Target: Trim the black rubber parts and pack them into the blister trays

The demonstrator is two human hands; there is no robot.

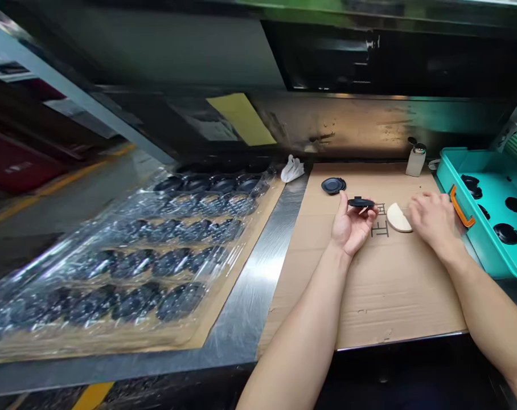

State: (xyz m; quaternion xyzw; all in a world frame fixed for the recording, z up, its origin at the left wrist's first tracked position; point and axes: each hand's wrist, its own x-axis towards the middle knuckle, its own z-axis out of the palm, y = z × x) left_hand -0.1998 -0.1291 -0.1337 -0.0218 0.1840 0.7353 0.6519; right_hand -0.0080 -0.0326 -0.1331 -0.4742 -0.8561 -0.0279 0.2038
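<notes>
My left hand (353, 229) is palm up above the cardboard and grips a flat round black plastic part (361, 203) between thumb and fingers. A small tab stands up at that part's far edge. To its right lies a cream-coloured pad (398, 218), its visible outline like a half disc. My right hand (435, 221) hovers or rests just right of the pad, back of the hand up. Its fingers bend downward and look slightly smeared, with the fingertips partly hidden. Another round black part (332, 185) lies on the cardboard beyond my left hand.
Beneath my hands is a cardboard sheet (403, 285) on a metal bench (258, 279). A clear plastic tray (190, 336) with rows of black parts lies left. At right stands a teal bin (476, 239) containing several black parts. A pump bottle (415, 160) and crumpled white tissue (291, 169) sit behind.
</notes>
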